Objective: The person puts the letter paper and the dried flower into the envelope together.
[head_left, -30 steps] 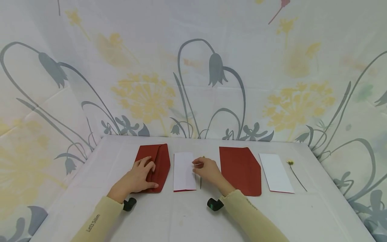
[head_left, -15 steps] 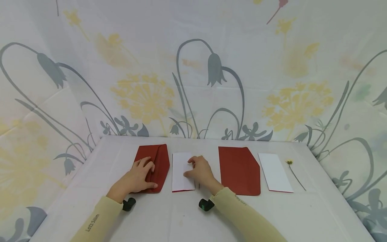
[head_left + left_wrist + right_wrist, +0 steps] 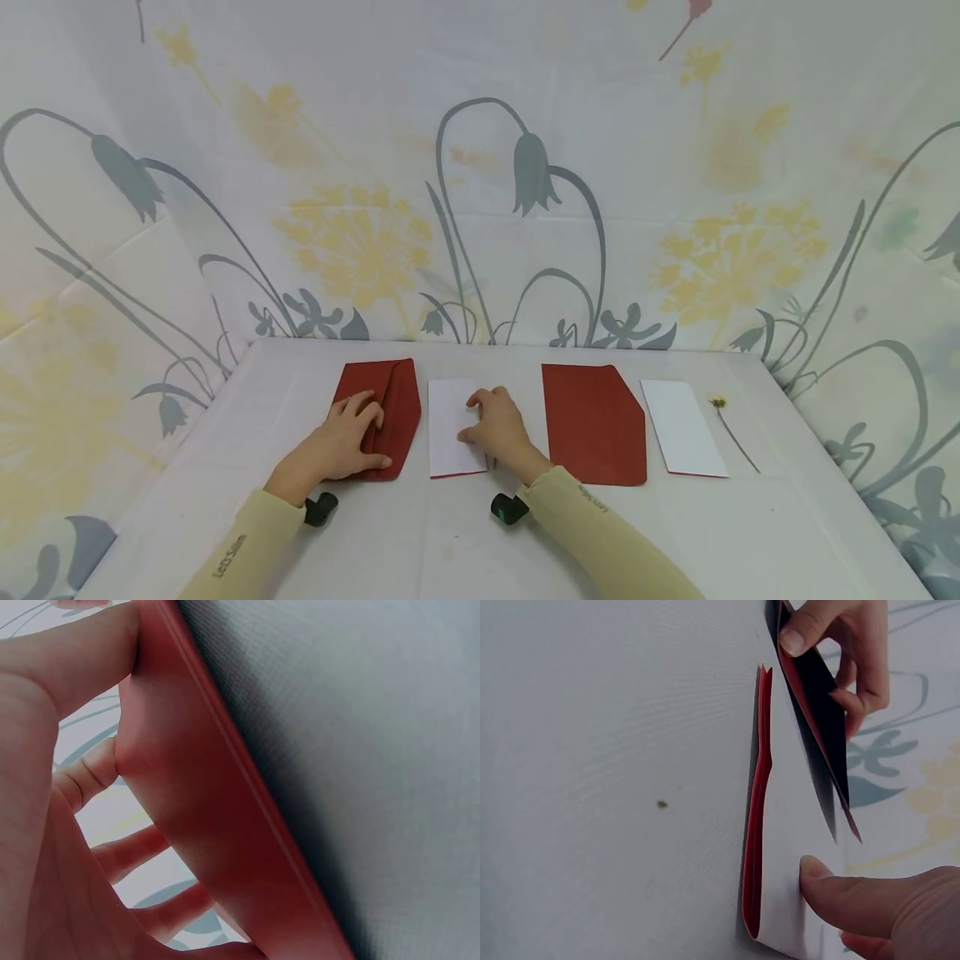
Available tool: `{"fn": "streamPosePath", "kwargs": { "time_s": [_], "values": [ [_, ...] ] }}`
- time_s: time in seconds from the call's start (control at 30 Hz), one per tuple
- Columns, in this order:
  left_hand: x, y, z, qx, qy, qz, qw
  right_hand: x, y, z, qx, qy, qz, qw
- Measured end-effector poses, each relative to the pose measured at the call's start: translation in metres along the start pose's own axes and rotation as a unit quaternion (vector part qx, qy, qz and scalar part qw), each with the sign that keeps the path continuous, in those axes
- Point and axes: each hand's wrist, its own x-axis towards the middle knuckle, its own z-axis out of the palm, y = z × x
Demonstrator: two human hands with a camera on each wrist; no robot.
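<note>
Under our right hand [image 3: 500, 429] lies the folded white card [image 3: 452, 427], flat on the tabletop [image 3: 465, 533], with a red inner layer showing along its near edge. We judge it light and thin, stiff enough to keep its fold yet easy to crease or bend, and apt to slide on the smooth cloth if pushed. The right grip is loosely spread: the thumb [image 3: 832, 889] presses the white face near the lower edge while the other fingertips touch its right side, and nothing is clasped. The best hold, we think, is a pinch at the open long edge nearest that thumb, where the layers part and a fingertip can get under

Just left of this grip, our left hand [image 3: 347, 433] rests on the red envelope [image 3: 388, 412], its thumb [image 3: 372, 460] along the near edge and the fingers curled over the raised flap [image 3: 217, 817], gripping it lightly; the paper looks equally thin and pliable. To the right of the right grip, a thin stem [image 3: 493, 460] peeps out by the wrist, then come a second red envelope [image 3: 594, 423], a second white card [image 3: 681, 427] and a small dried flower [image 3: 731, 431], well apart from both hands
</note>
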Motion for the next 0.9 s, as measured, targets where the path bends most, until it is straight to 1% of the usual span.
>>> {"fn": "streamPosePath", "kwargs": {
  "time_s": [0.13,0.4,0.67,0.9],
  "values": [
    [-0.0009,-0.001,0.0015,0.0,-0.001,-0.003,1.0,0.0005,-0.0017,-0.0001,0.003,-0.003,0.011,1.0],
    [0.0004,-0.0033,0.0037,0.001,0.005,0.002,1.0,-0.0008,-0.0058,-0.0025,0.0,0.002,0.024,1.0],
    [0.0019,-0.0047,0.0046,0.005,0.01,0.002,0.9999,0.001,-0.0057,-0.0034,0.0,-0.001,0.048,0.999],
    [0.0019,-0.0028,0.0037,0.006,0.007,-0.001,1.0,0.0009,-0.0091,-0.0047,-0.016,-0.007,0.054,0.998]
  ]
}}
